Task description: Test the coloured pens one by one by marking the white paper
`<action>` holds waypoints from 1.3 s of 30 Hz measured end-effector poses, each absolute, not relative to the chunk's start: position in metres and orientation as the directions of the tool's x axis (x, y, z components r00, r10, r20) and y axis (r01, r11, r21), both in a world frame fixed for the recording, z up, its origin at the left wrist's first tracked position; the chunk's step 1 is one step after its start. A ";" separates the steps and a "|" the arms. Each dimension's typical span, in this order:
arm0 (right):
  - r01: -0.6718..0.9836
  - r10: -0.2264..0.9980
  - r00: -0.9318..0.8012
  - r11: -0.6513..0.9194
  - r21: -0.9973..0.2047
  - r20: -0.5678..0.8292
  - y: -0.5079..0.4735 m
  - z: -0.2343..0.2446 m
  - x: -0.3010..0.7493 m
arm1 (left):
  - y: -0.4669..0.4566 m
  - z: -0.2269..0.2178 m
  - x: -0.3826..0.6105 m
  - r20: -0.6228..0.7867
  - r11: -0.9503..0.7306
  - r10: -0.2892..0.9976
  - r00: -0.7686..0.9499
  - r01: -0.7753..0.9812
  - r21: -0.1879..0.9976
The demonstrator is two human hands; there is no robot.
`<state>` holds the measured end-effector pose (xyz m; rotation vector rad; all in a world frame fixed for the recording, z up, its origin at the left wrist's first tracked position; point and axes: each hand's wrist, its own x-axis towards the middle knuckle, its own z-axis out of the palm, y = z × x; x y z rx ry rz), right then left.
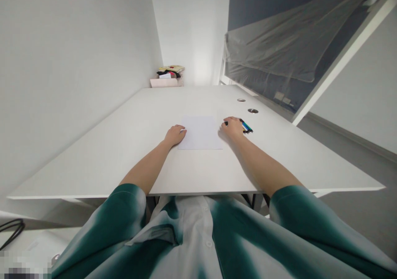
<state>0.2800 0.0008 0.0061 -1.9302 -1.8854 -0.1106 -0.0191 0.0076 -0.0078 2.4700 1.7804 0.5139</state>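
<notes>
A white sheet of paper [200, 133] lies flat on the white table in front of me. My left hand [175, 135] rests at the paper's left edge, fingers stretched out and thumb over the margin. Just right of the sheet, my right hand [233, 126] is closed, with the dark end of a marker [226, 123] poking out by the fingertips; most of it is hidden by the hand. Several more markers [247, 126], with blue, green and black showing, lie side by side against the right hand's outer side, partly covered by it.
At the table's far left end stands a light pink box [164, 82] heaped with items. Two round metal-rimmed grommets [253, 111] are set near the right edge. A dark panel draped in clear plastic [273, 51] rises beyond that edge; a wall [77, 55] runs along the left.
</notes>
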 end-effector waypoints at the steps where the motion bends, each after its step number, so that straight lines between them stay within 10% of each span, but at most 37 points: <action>1: 0.965 0.933 0.008 0.088 -0.248 0.359 0.001 0.005 0.276 | 0.008 -0.007 -0.020 0.238 -0.313 0.937 0.256 0.917 0.246; 7: 0.935 0.932 -0.250 0.303 -0.186 0.261 -0.007 -0.008 0.246 | 0.007 -0.007 -0.021 0.215 -0.261 0.952 0.216 0.943 0.206; 39: 0.949 0.952 -0.284 0.295 -0.111 0.111 -0.013 -0.005 0.239 | 0.006 -0.007 -0.019 0.086 -0.259 0.964 0.251 0.962 0.088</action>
